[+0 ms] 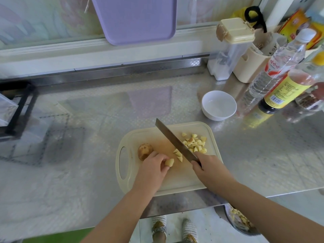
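Observation:
A cream cutting board (pixel 177 179) lies at the counter's front edge. My left hand (pixel 154 167) pinches a small potato piece (pixel 169 162) against the board. My right hand (pixel 206 166) grips the handle of a cleaver (pixel 172 139), whose blade slants up and away to the left, above the board. A pile of diced potato (pixel 194 143) sits on the board's right part, with two or three loose wedges (pixel 178 155) beside the blade. An unpeeled potato (pixel 144 151) rests near the board's handle hole.
A white bowl (pixel 218 105) stands behind the board. Bottles (pixel 273 72) and containers (pixel 231 50) crowd the back right. A purple tray (pixel 135 18) leans on the wall. A black rack (pixel 15 109) is at left. A bin with peelings (pixel 240 221) is on the floor.

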`<action>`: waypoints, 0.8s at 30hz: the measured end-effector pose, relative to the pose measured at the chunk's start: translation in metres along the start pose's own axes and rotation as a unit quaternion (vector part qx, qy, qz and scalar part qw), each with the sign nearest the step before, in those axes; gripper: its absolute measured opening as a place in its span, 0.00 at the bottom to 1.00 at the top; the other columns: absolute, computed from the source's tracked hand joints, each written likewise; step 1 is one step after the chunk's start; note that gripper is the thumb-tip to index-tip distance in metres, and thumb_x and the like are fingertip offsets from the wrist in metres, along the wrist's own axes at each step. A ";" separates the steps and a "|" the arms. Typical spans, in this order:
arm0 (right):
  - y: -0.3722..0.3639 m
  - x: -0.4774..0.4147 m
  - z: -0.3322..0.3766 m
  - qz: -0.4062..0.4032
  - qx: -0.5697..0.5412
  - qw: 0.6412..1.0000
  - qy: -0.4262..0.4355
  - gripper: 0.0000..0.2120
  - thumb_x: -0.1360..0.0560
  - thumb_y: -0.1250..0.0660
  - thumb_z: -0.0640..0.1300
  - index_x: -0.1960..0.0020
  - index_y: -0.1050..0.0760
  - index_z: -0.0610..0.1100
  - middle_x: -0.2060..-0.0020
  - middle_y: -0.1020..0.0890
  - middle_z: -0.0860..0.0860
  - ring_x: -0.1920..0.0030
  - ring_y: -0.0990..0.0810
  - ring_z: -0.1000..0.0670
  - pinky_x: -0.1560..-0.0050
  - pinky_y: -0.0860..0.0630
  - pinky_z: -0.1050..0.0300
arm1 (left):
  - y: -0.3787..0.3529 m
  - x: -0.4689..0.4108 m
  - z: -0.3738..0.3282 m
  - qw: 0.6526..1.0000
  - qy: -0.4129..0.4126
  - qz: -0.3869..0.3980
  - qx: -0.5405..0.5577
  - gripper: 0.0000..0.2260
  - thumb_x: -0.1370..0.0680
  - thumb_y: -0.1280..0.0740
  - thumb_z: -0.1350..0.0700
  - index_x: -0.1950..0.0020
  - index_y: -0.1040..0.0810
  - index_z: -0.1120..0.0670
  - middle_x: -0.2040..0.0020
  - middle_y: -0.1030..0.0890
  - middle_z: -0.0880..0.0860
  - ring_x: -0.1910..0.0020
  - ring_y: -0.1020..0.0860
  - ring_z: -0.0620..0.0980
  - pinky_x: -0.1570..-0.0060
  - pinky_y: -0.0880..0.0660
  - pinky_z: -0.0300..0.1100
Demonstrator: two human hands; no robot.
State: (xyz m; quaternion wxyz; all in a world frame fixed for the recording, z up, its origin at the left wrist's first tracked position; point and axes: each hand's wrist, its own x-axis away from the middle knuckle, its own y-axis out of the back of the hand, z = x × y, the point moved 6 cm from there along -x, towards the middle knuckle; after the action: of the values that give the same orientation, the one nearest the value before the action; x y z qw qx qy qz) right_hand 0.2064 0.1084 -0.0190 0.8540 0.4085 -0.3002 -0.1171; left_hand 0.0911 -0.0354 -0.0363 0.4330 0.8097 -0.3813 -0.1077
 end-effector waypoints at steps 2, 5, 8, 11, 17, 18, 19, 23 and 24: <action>-0.001 0.001 0.002 0.005 -0.007 1.000 0.002 0.09 0.18 0.43 0.49 0.51 0.26 0.49 0.64 0.22 0.51 0.63 0.23 0.49 0.58 0.22 0.47 | -0.001 -0.001 0.000 1.000 0.011 -0.004 0.010 0.11 0.25 0.28 0.52 0.43 0.20 0.48 0.48 0.24 0.43 0.53 0.24 0.40 0.52 0.28 0.32; -0.005 0.006 0.005 0.011 -0.013 1.000 0.011 0.08 0.18 0.43 0.48 0.50 0.27 0.48 0.63 0.22 0.50 0.61 0.23 0.48 0.56 0.22 0.45 | -0.002 -0.002 0.000 0.999 0.026 -0.019 0.017 0.13 0.26 0.26 0.50 0.43 0.19 0.49 0.50 0.23 0.42 0.57 0.25 0.38 0.54 0.30 0.29; -0.012 0.011 0.006 0.022 -0.012 1.000 0.013 0.09 0.18 0.43 0.48 0.52 0.27 0.47 0.62 0.21 0.49 0.61 0.23 0.47 0.56 0.23 0.45 | -0.002 -0.003 0.000 0.998 0.042 -0.032 0.021 0.11 0.26 0.27 0.50 0.45 0.19 0.48 0.52 0.22 0.42 0.60 0.25 0.37 0.60 0.33 0.24; -0.017 0.012 0.008 0.027 -0.004 0.999 0.019 0.09 0.17 0.44 0.48 0.52 0.28 0.48 0.63 0.22 0.49 0.62 0.22 0.48 0.57 0.23 0.47 | -0.001 -0.003 0.001 0.997 0.056 -0.043 0.026 0.07 0.27 0.26 0.50 0.50 0.19 0.47 0.56 0.20 0.41 0.60 0.24 0.37 0.61 0.31 0.25; -0.020 0.012 0.011 0.031 0.001 0.999 0.027 0.09 0.17 0.45 0.48 0.51 0.27 0.48 0.64 0.22 0.49 0.63 0.23 0.48 0.58 0.23 0.48 | -0.002 0.000 0.001 0.997 0.042 -0.056 0.038 0.06 0.28 0.25 0.53 0.55 0.19 0.51 0.57 0.21 0.44 0.60 0.23 0.40 0.58 0.26 0.34; -0.021 0.011 0.011 0.032 0.002 0.999 0.028 0.09 0.17 0.45 0.48 0.51 0.27 0.48 0.64 0.22 0.49 0.63 0.23 0.48 0.58 0.23 0.48 | -0.003 0.000 0.000 0.997 0.039 -0.060 0.040 0.05 0.28 0.25 0.54 0.55 0.19 0.51 0.57 0.22 0.44 0.61 0.24 0.40 0.59 0.27 0.32; -0.022 0.011 0.011 0.032 0.003 0.999 0.028 0.09 0.17 0.45 0.48 0.51 0.27 0.48 0.64 0.23 0.49 0.63 0.23 0.48 0.59 0.23 0.48 | -0.003 0.001 0.000 0.997 0.035 -0.063 0.040 0.05 0.28 0.25 0.54 0.55 0.19 0.51 0.57 0.23 0.44 0.61 0.24 0.40 0.59 0.27 0.31; -0.024 0.009 0.010 0.032 0.012 0.999 0.025 0.09 0.17 0.45 0.49 0.50 0.27 0.49 0.64 0.22 0.50 0.63 0.22 0.49 0.59 0.23 0.50 | -0.004 0.002 0.000 0.996 0.028 -0.068 0.045 0.05 0.28 0.25 0.54 0.56 0.19 0.52 0.57 0.22 0.44 0.61 0.23 0.41 0.58 0.24 0.37; -0.025 0.008 0.010 0.031 0.013 0.999 0.024 0.09 0.17 0.45 0.49 0.50 0.27 0.49 0.64 0.22 0.50 0.63 0.22 0.49 0.59 0.23 0.50 | -0.004 0.002 0.000 0.996 0.029 -0.070 0.048 0.05 0.28 0.25 0.54 0.56 0.19 0.51 0.57 0.22 0.44 0.61 0.23 0.41 0.58 0.24 0.38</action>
State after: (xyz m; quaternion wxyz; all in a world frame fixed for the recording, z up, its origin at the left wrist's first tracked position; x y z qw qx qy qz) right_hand 0.2075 0.0827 -0.0300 0.8587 0.4129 -0.2938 -0.0764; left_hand 0.0947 -0.0354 -0.0393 0.3963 0.8567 -0.3160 -0.0957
